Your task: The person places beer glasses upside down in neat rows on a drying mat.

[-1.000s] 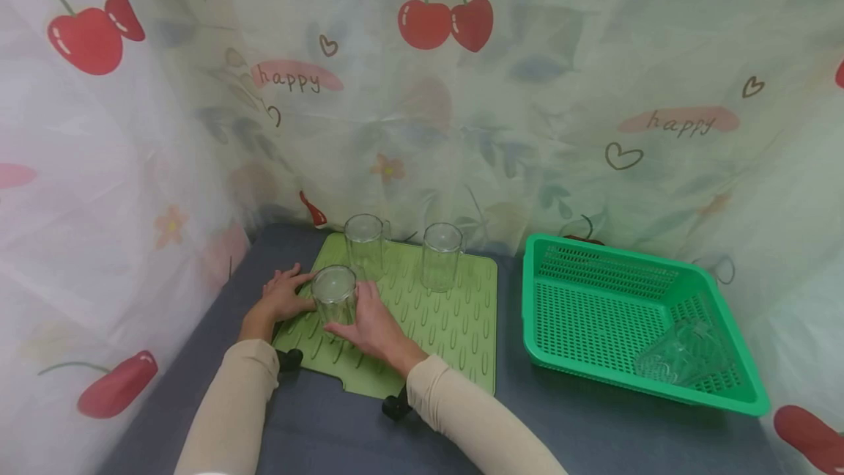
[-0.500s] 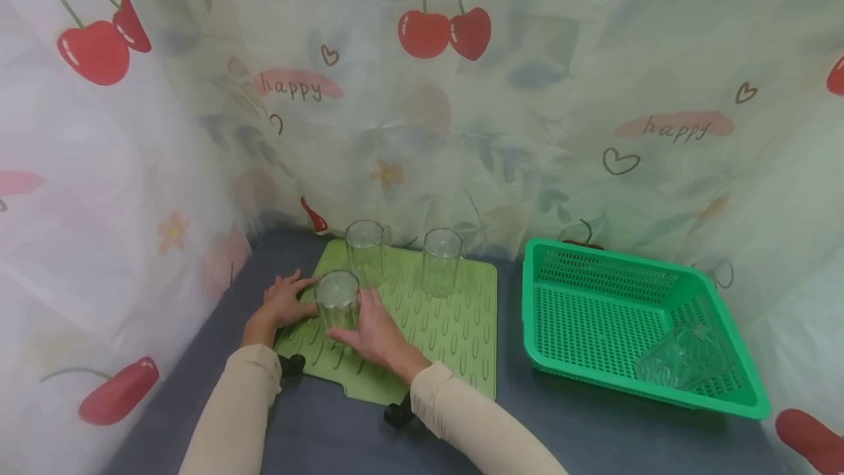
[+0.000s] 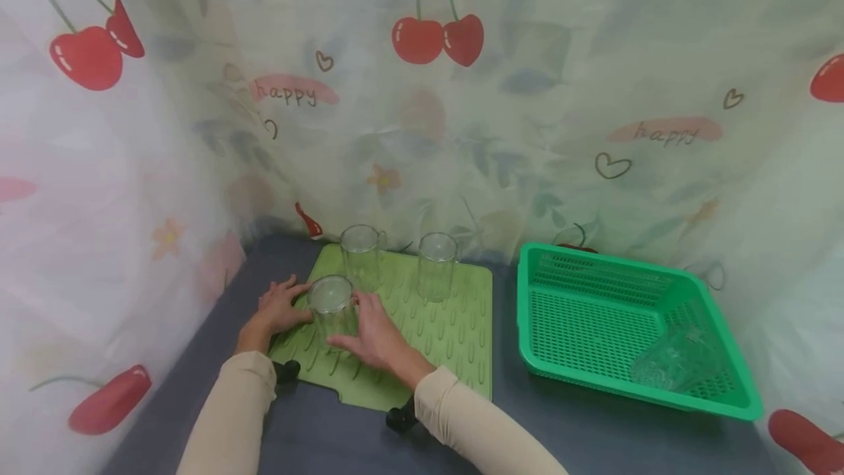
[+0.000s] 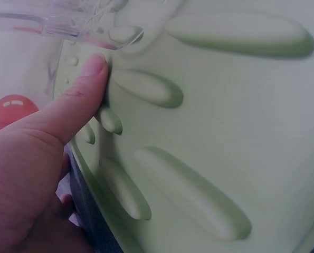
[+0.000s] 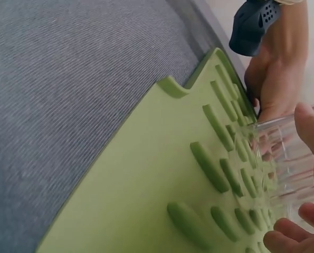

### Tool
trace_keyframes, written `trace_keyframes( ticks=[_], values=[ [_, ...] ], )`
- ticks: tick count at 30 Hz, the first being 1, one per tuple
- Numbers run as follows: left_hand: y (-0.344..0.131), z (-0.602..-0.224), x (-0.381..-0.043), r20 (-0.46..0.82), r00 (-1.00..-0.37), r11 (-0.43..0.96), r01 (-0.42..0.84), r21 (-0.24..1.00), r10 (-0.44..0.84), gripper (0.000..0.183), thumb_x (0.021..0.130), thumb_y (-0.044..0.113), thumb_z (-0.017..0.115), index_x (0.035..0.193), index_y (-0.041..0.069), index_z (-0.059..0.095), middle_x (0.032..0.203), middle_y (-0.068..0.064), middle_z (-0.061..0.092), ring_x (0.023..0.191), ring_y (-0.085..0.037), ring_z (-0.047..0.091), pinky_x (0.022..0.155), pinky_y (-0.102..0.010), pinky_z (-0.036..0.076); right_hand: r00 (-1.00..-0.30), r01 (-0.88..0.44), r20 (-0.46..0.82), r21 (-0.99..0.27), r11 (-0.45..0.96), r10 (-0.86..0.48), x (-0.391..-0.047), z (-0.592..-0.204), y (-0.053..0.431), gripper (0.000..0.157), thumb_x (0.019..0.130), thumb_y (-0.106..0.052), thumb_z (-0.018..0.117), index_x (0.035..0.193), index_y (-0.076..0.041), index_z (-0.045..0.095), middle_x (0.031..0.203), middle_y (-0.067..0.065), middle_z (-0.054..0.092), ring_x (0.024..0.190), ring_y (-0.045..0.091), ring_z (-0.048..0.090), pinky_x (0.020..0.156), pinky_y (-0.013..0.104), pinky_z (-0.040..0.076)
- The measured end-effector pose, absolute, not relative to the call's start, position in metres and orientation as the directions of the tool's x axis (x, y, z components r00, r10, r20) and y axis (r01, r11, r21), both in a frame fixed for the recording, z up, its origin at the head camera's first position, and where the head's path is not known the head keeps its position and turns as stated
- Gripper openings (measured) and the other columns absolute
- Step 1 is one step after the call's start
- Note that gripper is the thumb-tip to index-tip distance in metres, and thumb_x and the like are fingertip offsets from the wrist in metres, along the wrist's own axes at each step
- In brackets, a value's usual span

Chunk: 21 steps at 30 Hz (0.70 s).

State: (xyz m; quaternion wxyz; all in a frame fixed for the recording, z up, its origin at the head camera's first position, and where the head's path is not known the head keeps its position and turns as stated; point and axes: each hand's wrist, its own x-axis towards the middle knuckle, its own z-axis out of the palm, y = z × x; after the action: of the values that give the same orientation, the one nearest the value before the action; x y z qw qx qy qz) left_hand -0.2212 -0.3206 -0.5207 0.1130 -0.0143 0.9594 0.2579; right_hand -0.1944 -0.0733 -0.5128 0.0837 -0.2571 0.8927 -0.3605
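Within the grip, the near glass mug (image 3: pixel 330 310) is standing long-axis-vertical on or just above the green mat (image 3: pixel 455 347), the nearer right hand (image 3: pixel 378 332) grasping its right side, the left hand (image 3: pixel 280 308) resting loosely opposite, at the mat's edge.

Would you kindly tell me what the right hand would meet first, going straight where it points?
The front glass, most likely: the right hand curls around it, though exact contact depth is unclear.
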Motion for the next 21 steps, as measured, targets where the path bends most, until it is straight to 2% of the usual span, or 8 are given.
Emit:
trace_keyframes(
  ticks=[6, 13, 21],
  values=[
    [-0.322, -0.524, -0.22, -0.228, -0.973, 0.863, -0.079, 0.499, 0.044, 0.077, 0.091, 0.035, 0.074, 0.155, 0.008, 0.043, 0.166, -0.031, 0.015, 0.149, -0.064, 0.001, 0.116, -0.081, 0.007, -0.845, -0.454, 0.056, -0.599, 0.659, -0.532, -0.191, -0.511, -0.063, 0.095, 0.09, -0.058, 0.07, 0.161, -0.013, 0.025, 0.144, 0.009, 0.045, 0.127, 0.022, 0.053, 0.104, 0.036, 0.053],
    [-0.321, -0.523, -0.219, -0.241, -0.97, 0.853, -0.097, 0.514, 0.035, 0.075, 0.09, 0.029, 0.072, 0.156, 0.009, 0.042, 0.167, -0.03, 0.014, 0.151, -0.062, -0.001, 0.117, -0.08, 0.004, -0.809, -0.578, 0.143, -0.369, 0.728, -0.57, -0.198, -0.514, -0.055, 0.094, 0.09, -0.062, 0.068, 0.159, -0.011, 0.03, 0.146, 0.01, 0.045, 0.134, 0.026, 0.049, 0.108, 0.036, 0.052],
    [-0.321, -0.523, -0.218, -0.243, -0.97, 0.831, -0.117, 0.544, 0.023, 0.074, 0.09, 0.027, 0.071, 0.156, 0.009, 0.041, 0.169, -0.028, 0.01, 0.153, -0.059, -0.005, 0.119, -0.077, 0.0, -0.752, -0.657, 0.225, -0.181, 0.732, -0.62, -0.201, -0.501, -0.045, 0.086, 0.094, -0.064, 0.06, 0.155, -0.009, 0.036, 0.15, 0.015, 0.045, 0.139, 0.03, 0.046, 0.114, 0.04, 0.047]
  ],
)
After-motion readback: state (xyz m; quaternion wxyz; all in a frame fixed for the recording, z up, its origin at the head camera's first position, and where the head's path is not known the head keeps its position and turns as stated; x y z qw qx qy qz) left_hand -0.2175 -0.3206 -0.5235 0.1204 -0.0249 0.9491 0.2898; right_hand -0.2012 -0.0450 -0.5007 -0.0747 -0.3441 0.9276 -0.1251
